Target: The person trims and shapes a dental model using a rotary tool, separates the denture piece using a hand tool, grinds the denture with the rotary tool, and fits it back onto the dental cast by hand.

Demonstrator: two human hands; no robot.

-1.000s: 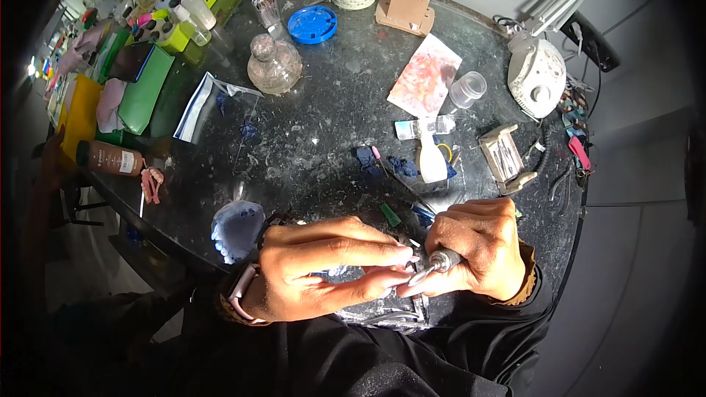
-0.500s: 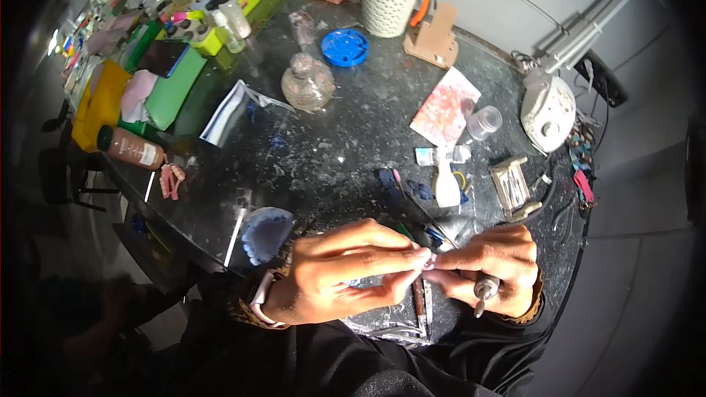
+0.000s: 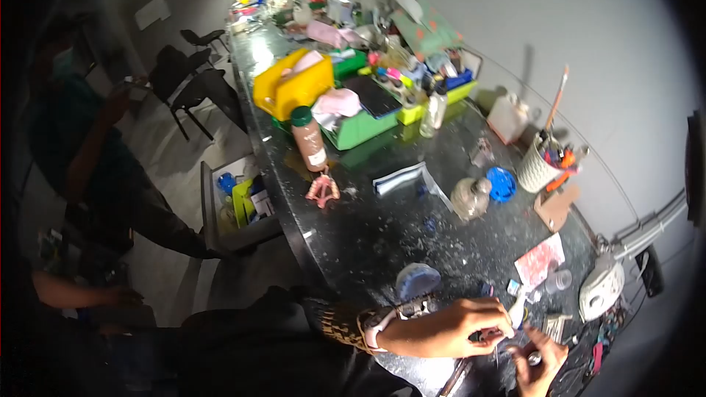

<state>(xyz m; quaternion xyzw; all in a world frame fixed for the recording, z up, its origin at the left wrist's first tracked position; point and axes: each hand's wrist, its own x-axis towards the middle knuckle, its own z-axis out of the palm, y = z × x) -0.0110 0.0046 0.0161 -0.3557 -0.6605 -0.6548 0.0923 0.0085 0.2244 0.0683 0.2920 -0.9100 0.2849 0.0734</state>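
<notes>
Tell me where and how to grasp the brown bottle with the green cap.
Take the bottle around its cylindrical body, below the green cap. Coming from the table edge looks best: the yellow bin stands behind, the green bin to its right, and the pink dental piece at its base.

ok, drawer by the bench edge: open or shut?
Open. The drawer juts out past the bench, with a blue item and yellow-green bin visible inside.

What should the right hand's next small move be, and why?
With the right hand, perhaps close thumb and forefinger around the handpiece: they stand spread apart, and the handpiece is tucked near the palm, clear of the left hand.
</notes>
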